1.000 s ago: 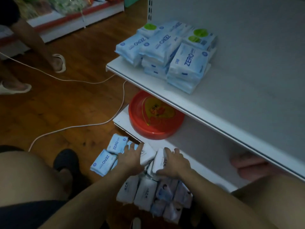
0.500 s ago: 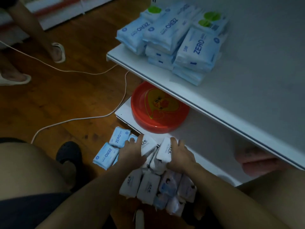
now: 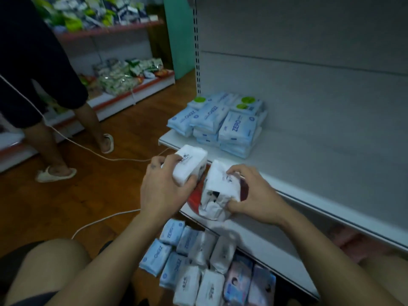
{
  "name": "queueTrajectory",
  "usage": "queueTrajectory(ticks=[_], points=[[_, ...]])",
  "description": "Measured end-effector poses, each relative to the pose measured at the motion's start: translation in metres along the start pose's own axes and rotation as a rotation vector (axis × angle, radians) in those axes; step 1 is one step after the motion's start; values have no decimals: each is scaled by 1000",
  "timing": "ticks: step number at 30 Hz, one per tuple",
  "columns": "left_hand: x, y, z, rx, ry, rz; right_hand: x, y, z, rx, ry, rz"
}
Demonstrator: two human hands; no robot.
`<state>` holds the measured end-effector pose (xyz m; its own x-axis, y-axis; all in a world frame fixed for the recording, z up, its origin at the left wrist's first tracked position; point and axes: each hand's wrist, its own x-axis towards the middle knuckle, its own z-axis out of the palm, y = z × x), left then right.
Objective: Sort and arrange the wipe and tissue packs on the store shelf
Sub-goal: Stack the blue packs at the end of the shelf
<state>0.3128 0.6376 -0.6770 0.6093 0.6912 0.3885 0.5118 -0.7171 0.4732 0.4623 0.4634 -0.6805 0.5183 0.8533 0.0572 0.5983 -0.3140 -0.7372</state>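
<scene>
Each of the hands, left (image 3: 162, 191) and right (image 3: 254, 195), grips white tissue packs (image 3: 191, 164) above the shelf (image 3: 309, 168), and I think they should go beside the blue stack (image 3: 220, 124), edges aligned

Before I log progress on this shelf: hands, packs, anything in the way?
Left hand grips white pack; right hand grips white bundle. Both short of the shelf, unplaced. Blue stack at shelf's left end; red bowl below hands.
</scene>
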Motion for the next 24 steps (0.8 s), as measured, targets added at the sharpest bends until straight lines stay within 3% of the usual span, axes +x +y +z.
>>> queueTrajectory(ticks=[5,11,15,18,24], points=[[11,62,-15,-146,67,82,-9,9,-68,148,267,18],[16,138,42,-225,-6,205,-32,66,-129,-50,568,176],[29,174,99,-283,-74,149,-34,104,-133,-110,544,334],[32,181,133,-239,-235,179,-31,116,-131,-159,491,442],[48,173,160,-282,-351,255,-5,119,-133,-187,444,476]])
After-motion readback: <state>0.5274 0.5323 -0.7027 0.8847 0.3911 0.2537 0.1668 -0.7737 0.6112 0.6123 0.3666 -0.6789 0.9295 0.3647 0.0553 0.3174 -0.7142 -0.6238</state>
